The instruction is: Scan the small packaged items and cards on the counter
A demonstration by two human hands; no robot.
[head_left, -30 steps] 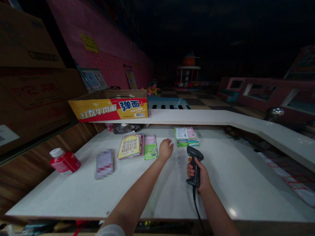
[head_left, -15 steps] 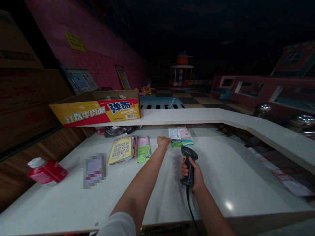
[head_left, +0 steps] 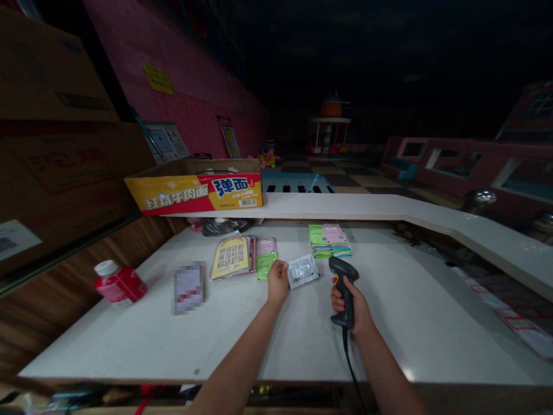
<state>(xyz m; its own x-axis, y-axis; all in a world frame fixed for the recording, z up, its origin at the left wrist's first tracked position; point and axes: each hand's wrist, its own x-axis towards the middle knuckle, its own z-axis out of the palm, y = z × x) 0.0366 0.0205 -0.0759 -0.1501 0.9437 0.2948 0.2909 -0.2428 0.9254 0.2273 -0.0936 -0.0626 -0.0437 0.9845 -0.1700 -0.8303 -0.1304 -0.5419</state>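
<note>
Between the fingers of my left hand (head_left: 277, 281) is the left edge of a small silvery-white packet (head_left: 303, 271) with print on its face. My right hand (head_left: 352, 305) is wrapped round the grip of a black barcode scanner (head_left: 343, 288), its head up and its cord (head_left: 352, 369) trailing down toward me. Behind the packet stands a stack of green and pink packets (head_left: 330, 242). Just left of my left hand lies another green and pink packet (head_left: 265, 256), beside a yellow booklet (head_left: 231, 257) covered in printed codes.
A red bottle with a white cap (head_left: 118, 282) lies at the left of the white counter (head_left: 151, 346). Near it is a blurred-out card (head_left: 190, 287). A noodle carton (head_left: 199, 193) sits on the raised ledge (head_left: 345, 204). Larger cardboard boxes (head_left: 73, 167) rise at the left.
My left hand has drawn back from the stack toward me with the silvery-white packet, which lay on top of it. The view has shifted left. My right hand still holds the scanner.
</note>
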